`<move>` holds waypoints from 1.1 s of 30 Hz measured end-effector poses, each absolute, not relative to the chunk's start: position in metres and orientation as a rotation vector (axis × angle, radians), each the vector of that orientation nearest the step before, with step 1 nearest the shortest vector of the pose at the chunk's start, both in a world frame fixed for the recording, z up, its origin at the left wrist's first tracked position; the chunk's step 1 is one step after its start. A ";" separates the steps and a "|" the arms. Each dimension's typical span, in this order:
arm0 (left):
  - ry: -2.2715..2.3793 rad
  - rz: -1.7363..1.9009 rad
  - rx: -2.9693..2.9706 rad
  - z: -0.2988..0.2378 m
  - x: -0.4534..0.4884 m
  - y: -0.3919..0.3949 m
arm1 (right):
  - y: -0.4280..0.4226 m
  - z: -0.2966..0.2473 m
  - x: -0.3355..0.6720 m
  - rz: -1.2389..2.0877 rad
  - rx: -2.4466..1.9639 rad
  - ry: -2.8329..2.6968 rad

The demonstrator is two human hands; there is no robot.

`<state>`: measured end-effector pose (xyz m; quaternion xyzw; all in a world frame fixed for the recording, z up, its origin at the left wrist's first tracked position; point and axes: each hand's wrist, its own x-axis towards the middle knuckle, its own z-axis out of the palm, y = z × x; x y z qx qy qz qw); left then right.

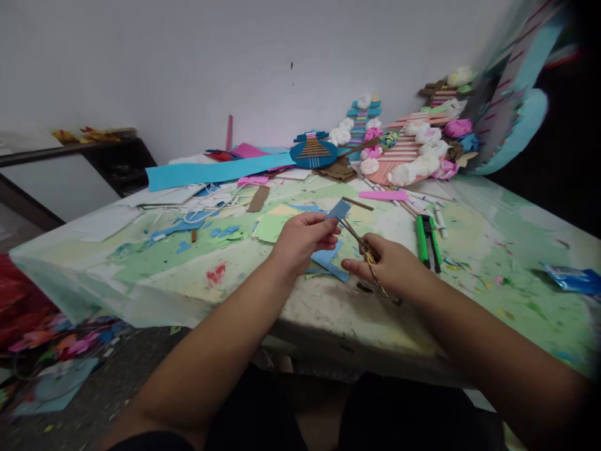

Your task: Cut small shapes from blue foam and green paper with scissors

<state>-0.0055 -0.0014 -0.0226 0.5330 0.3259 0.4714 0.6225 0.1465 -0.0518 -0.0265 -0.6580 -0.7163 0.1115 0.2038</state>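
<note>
Between the thumb and fingers of my left hand (pixel 307 237) is a small piece of blue paper (pixel 339 210), raised above the table. My right hand (pixel 387 266) has its fingers in the handles of a pair of scissors (pixel 359 239), whose blades reach up to the paper's lower edge. Whether the blades are cutting into it I cannot tell. Under my hands lie blue paper scraps (pixel 328 255) and sheets of pale green paper (pixel 272 225). To the right of my right hand rests a green and black utility knife (pixel 427 243).
A paint-stained cloth (pixel 178 275) covers the table. Along the wall stand a blue paper lute (pixel 313 150) and other decorated paper instruments (pixel 408 147). A long blue strip (pixel 216 170), markers (pixel 440 222) and a blue packet (pixel 573 277) lie about. Paper scraps (pixel 66 344) litter the floor at left.
</note>
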 end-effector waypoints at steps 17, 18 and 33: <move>0.696 0.962 1.252 -0.025 0.000 -0.004 | -0.050 -0.031 0.146 0.254 -1.739 -2.052; 0.694 0.962 1.251 -0.025 0.000 -0.004 | -0.050 -0.032 0.146 0.242 -1.747 -2.052; 0.702 0.928 1.262 -0.023 -0.001 -0.004 | -0.050 -0.030 0.146 0.132 -1.805 -2.050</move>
